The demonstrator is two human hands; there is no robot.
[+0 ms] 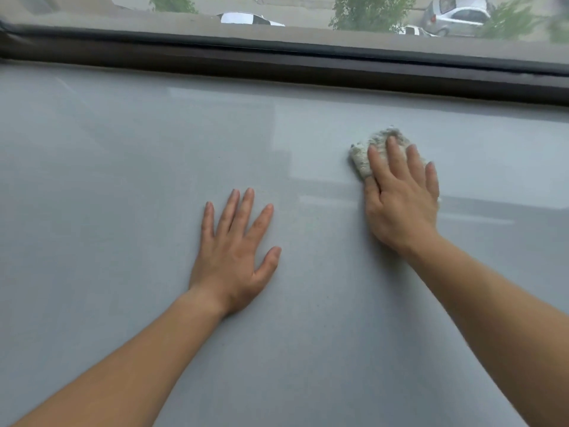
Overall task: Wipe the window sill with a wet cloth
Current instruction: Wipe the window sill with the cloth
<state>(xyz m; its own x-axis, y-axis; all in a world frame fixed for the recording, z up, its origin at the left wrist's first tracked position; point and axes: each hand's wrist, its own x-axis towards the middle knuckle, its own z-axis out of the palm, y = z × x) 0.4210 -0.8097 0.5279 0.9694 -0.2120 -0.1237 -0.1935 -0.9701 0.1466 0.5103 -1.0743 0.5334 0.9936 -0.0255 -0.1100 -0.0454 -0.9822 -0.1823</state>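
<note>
A wide pale grey window sill [123, 180] fills most of the view. My right hand [400, 195] lies flat with straight fingers on a small off-white cloth [363, 155], pressing it onto the sill right of centre. Only the cloth's far and left edges show past my fingers. My left hand [234, 251] rests palm down on the bare sill, fingers spread, a little nearer to me and left of the cloth. Shiny streaks mark the sill around the cloth.
A dark brown window frame [277, 66] runs along the sill's far edge. Beyond the glass [308, 13] are parked cars and green trees far below.
</note>
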